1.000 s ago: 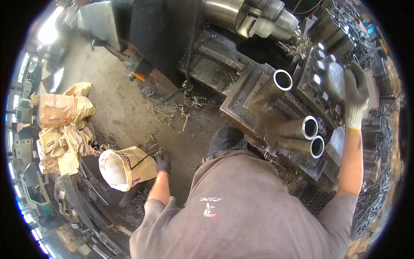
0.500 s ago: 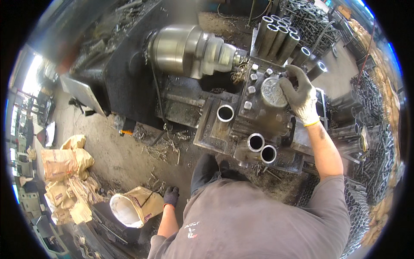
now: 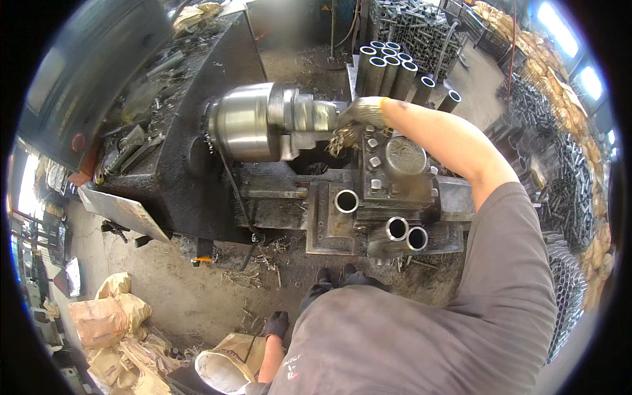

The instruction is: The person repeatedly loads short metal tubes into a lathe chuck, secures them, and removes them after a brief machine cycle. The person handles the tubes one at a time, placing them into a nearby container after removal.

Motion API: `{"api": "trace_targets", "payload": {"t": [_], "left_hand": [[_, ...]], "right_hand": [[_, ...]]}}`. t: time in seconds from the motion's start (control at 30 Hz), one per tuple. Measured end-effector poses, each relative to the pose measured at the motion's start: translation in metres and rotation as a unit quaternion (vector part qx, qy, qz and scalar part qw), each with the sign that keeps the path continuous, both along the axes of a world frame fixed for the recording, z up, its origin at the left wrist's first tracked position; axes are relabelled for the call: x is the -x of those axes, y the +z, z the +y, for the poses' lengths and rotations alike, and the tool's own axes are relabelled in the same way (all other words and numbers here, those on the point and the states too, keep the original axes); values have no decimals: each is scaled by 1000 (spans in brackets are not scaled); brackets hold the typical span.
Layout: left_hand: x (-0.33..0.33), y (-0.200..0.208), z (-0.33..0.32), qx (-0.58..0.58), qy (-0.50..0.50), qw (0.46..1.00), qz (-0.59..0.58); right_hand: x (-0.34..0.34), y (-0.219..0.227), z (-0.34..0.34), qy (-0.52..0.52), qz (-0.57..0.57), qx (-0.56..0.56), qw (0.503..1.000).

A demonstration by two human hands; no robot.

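Observation:
My right hand (image 3: 363, 112), in a pale work glove, reaches over the tool post (image 3: 385, 172) to the end of the chuck. It is smeared and its fingers are hard to make out. Right under it hangs a tangle of metal shavings (image 3: 342, 139). The shiny lathe chuck (image 3: 247, 123) lies to the left of this hand, its stepped jaws (image 3: 306, 113) blurred. My left hand (image 3: 277, 324), in a dark glove, hangs low with curled fingers, above an open paper sack (image 3: 247, 352) with a white inside. What it grips, if anything, is unclear.
Three short pipes, one a single pipe (image 3: 345, 201), stand on the carriage (image 3: 322, 240). Several long pipes (image 3: 388, 72) stand upright behind the tool post. Crumpled paper sacks (image 3: 105, 319) lie on the left floor. Stacked metal parts (image 3: 559, 171) fill the right side.
My right hand has moved left from the tool post's round top to the shavings at the chuck's end. My left hand is slightly lower in view. The whole view has shifted.

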State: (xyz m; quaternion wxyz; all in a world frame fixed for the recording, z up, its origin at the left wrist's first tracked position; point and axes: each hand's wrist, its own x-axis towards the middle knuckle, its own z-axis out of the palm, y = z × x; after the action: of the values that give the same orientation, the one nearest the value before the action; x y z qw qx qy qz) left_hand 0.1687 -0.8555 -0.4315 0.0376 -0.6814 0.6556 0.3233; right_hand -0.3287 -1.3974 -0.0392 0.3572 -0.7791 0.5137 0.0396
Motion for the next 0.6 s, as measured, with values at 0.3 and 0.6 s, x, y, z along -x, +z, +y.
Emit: {"api": "trace_targets", "payload": {"t": [0.3, 0.6], "left_hand": [[-53, -10, -7, -96, 227, 969, 14], [98, 266, -233, 333, 110, 929, 121]], "right_hand": [[-6, 143, 55, -219, -302, 603, 705], [-8, 63, 14, 41, 115, 125, 985]]}}
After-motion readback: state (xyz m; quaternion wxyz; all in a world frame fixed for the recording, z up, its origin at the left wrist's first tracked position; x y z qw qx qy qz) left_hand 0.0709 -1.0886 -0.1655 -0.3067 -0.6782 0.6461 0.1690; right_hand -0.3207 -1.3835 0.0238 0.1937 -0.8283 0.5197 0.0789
